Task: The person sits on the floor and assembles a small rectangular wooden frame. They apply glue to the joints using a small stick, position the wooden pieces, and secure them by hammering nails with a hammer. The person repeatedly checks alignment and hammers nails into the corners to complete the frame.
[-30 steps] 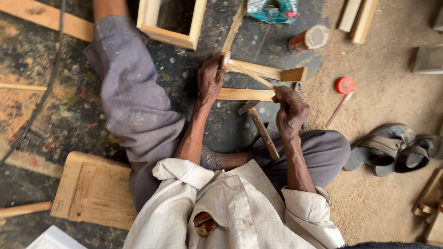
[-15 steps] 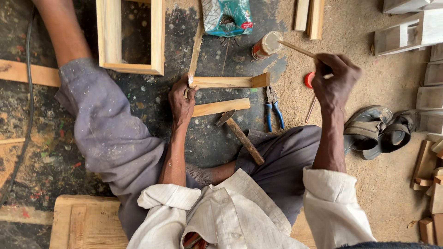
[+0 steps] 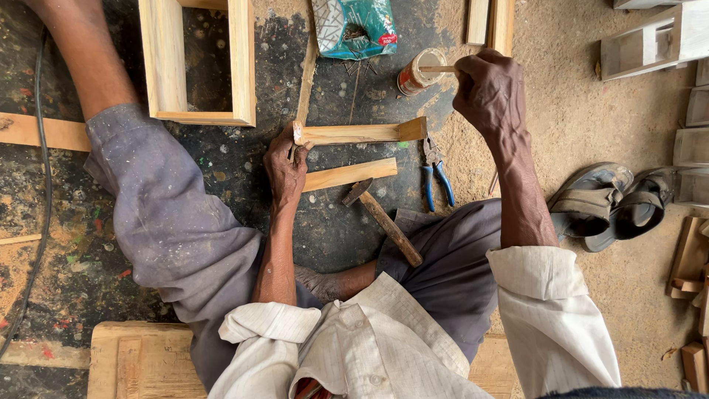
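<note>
1. Moved since half a second back: right hand (image 3: 491,92), gone from above the red lid over to the small glue pot (image 3: 422,70) near the far edge of the floor; left hand (image 3: 286,166) unchanged, pressing on the same wood.
2. Seen from above: person seated on a paint-spattered floor (image 3: 59,244), legs spread, low wooden stool (image 3: 125,362) at the near edge.
3. Left hand: grip closed around the left end of a short wooden batten (image 3: 358,134), pinning it to the floor; batten lying crosswise mid-floor, just beyond a second batten (image 3: 351,175) parallel to it.
4. Right hand: grip shut into a fist around a thin stick (image 3: 436,69), its tip at the pot's mouth.
5. Handling, as a judgement: batten light, stiff, dry and not slippery; best taken at one end or mid-length; thin ends perhaps prone to splitting. Stick very light, likely sticky at the tip, so best held at the clean end.
6. Nearby: hammer (image 3: 384,222) resting between the legs, blue-handled pliers (image 3: 436,174) just right of the battens, open wooden frame (image 3: 196,59) toward the far left corner, teal packet (image 3: 354,26) at the far edge, sandals (image 3: 613,203) toward the right edge.
</note>
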